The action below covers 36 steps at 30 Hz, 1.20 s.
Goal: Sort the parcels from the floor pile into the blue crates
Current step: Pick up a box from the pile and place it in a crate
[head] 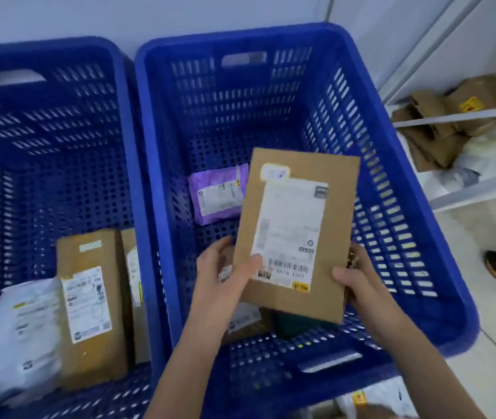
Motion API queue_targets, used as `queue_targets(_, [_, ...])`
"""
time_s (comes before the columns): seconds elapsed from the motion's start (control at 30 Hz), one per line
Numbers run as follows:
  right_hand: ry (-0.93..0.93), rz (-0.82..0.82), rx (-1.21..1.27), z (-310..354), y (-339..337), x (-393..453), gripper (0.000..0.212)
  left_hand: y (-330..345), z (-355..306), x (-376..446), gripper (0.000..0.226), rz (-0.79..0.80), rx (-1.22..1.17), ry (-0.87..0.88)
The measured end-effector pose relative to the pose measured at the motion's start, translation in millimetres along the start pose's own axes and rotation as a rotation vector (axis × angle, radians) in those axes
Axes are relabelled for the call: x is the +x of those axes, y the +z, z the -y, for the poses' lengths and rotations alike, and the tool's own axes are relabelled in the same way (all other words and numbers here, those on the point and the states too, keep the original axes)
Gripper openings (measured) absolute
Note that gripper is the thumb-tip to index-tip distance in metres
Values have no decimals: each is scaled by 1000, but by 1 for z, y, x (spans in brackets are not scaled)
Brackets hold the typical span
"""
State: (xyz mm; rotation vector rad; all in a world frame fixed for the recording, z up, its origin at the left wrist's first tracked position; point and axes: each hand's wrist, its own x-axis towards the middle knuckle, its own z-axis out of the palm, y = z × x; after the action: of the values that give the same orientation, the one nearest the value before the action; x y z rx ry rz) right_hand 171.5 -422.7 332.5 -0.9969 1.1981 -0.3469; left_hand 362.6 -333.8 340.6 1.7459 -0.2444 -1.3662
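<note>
Head view: we hold a cardboard parcel [295, 234] over the right blue crate [407, 225], left hand [228, 279] and right hand [358, 285] gripping its lower corners (shipping label print blurred, unreadable).

Two bare forearms, no sleeves, left hand [225, 273], right hand [358, 282]

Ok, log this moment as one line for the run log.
stage: placing | held: cardboard parcel, left hand and right hand | over: right blue crate | inside: purple parcel
</note>
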Motion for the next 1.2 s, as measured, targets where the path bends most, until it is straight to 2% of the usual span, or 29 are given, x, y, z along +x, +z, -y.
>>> queue_targets(0.07, [91,193,-159,-7,4,6,69,-15,6,2,64,-63,108,53])
queue_targets(0.13, [218,313,-229,-21,16,15,60,-16,18,8,63,-143,285,34])
queue_targets(0.2, [310,351,-276,-38,29,24,43,-3,29,11,80,-217,607,23])
queue_targets(0.27, [354,330,-286,-52,37,31,37,10,37,11,87,-268,888,42])
queue_targets(0.4, [363,366,-380,-62,42,38,42,18,50,12,75,-296,1246,9])
queue_targets(0.47, [376,419,-439,-64,43,43,51,20,53,10,62,-329,1319,-30])
queue_targets(0.57, [377,451,-589,-68,49,57,59,28,56,7,45,-295,1446,-39])
queue_targets(0.63, [360,448,-729,-66,54,65,60,29,62,9,48,-267,1511,11])
queue_targets(0.73, [310,439,-992,-63,58,71,62,30,72,12,68,-125,1542,8])
queue_targets(0.83, [176,252,-1293,-57,62,62,62,36,69,14,71,-116,1681,-5])
queue_targets(0.9, [52,166,-1391,-48,64,44,45,41,62,14,69,-101,1738,-1])
queue_targets(0.93, [-7,137,-1354,-43,63,32,40,41,59,14,68,-97,1747,-3])
queue_targets(1.0, [-171,56,-1129,-35,53,1,29,40,53,17,65,-89,1715,-7])
queue_targets(1.07, [-382,-97,-888,-26,34,-37,17,44,45,17,67,-136,1593,-33])
queue_targets(1.13, [-563,-354,-705,-32,6,-72,10,53,41,12,72,-235,1388,106])
queue_targets(1.2, [-632,-599,-602,-53,-22,-106,11,65,39,-2,72,-265,1252,326])
